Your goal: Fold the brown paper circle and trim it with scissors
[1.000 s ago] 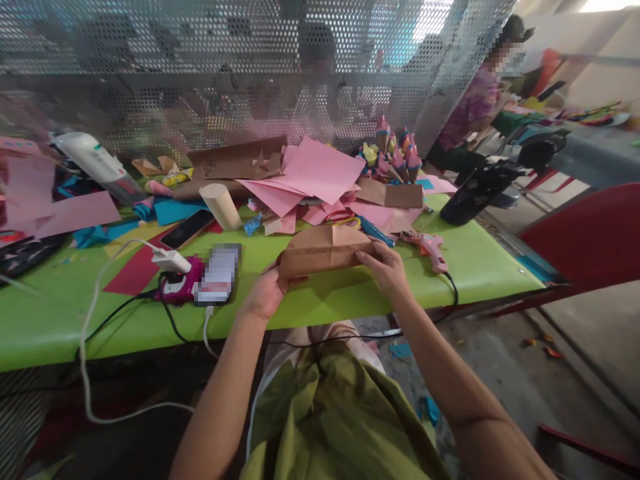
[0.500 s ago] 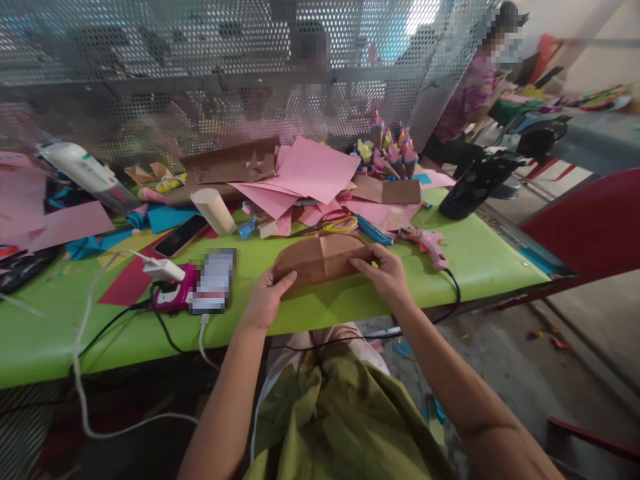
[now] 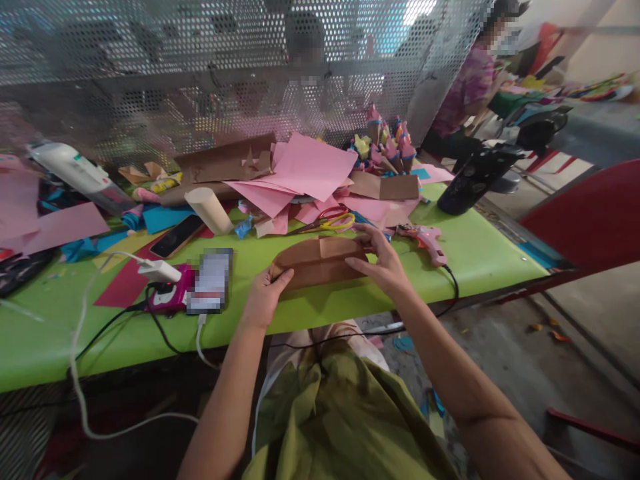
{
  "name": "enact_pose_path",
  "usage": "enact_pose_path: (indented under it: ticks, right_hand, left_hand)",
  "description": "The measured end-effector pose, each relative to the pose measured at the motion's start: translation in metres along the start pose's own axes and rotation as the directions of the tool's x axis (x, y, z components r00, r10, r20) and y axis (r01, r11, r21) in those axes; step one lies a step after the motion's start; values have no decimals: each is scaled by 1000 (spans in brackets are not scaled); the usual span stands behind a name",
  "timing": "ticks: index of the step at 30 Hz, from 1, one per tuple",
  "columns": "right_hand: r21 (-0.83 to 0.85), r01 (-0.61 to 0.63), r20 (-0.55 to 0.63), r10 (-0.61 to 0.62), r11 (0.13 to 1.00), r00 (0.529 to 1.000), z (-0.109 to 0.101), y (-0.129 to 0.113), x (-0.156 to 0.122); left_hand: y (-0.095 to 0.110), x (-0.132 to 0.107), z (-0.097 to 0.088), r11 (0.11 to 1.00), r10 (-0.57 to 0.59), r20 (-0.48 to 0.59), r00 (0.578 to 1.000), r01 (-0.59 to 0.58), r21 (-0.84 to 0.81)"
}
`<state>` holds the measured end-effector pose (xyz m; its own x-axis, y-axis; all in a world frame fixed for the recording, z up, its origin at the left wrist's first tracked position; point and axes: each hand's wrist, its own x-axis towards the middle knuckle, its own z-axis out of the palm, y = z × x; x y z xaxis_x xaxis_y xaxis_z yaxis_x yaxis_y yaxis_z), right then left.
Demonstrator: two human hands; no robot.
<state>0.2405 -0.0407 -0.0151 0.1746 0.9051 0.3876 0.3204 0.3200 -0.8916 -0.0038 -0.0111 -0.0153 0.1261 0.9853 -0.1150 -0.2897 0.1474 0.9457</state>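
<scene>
A piece of brown paper [image 3: 317, 261], its upper edge curved and an upright crease at its middle, is held just over the front of the green table [image 3: 305, 312]. My left hand [image 3: 263, 297] is closed on its left end, thumb on the near face. At the right end is my right hand [image 3: 383, 267], with thumb and fingers spread apart; the thumb tip lies against the paper or just in front of it. Scissors with red and yellow handles [image 3: 340, 220] lie right behind the paper. To the right rests a pink glue gun [image 3: 425, 241] with a black cord.
Pink sheets [image 3: 315, 167] and brown card [image 3: 225, 160] are heaped at the back, beside small paper cones [image 3: 400, 150]. A cardboard tube [image 3: 209, 210], phones [image 3: 213, 280] and a pink power strip [image 3: 173, 290] stand left. A black bottle [image 3: 477, 180] is right. Another person [image 3: 465, 87] sits beyond.
My right hand has loosened from the paper's right end, its fingers lifting away from the thumb. My left hand keeps its hold. The view has shifted slightly.
</scene>
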Motion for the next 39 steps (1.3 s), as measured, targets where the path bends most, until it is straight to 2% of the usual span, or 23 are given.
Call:
enact_pose_path:
  ticks: [2, 5, 8, 12, 16, 19, 24, 27, 31, 34, 39]
  right_hand:
    - [-102, 92, 70, -85, 991, 994, -2, -12, 6]
    - [-210, 171, 183, -133, 963, 974, 2, -23, 19]
    - [-205, 104, 230, -55, 973, 972, 12, -21, 29]
    - [-102, -71, 208, 92, 992, 974, 22, -13, 32]
    - [21, -134, 138, 130, 991, 982, 26, -17, 28]
    - [134, -169, 73, 160, 976, 984, 33, -22, 27]
    - [315, -222, -2, 234, 923, 972, 47, -26, 24]
    - [427, -239, -33, 280, 872, 960, 52, -26, 20]
    - [559, -312, 15, 367, 768, 930, 51, -25, 15]
    - [546, -364, 53, 403, 755, 914, 45, -23, 15]
    - [420, -343, 86, 339, 840, 937, 31, -19, 20]
  left_hand:
    - [0, 0, 0, 999, 14, 29, 999, -15, 52]
    - [1, -1, 2, 998, -42, 58, 997, 39, 57]
    - [3, -3, 3, 996, -85, 46, 995, 84, 18]
    - [4, -2, 4, 998, -64, -9, 998, 64, -15]
    - [6, -1, 3, 996, -22, -90, 996, 14, -92]
    - [9, -2, 5, 991, -19, -76, 997, 8, -134]
    - [9, -5, 19, 997, -70, 32, 997, 70, 11]
    - [5, -3, 28, 995, -71, 5, 997, 70, 75]
    - [4, 5, 30, 992, -41, -39, 998, 45, 114]
    - [9, 8, 27, 987, -39, -33, 999, 43, 152]
    - [17, 9, 24, 977, -70, -11, 997, 71, 201]
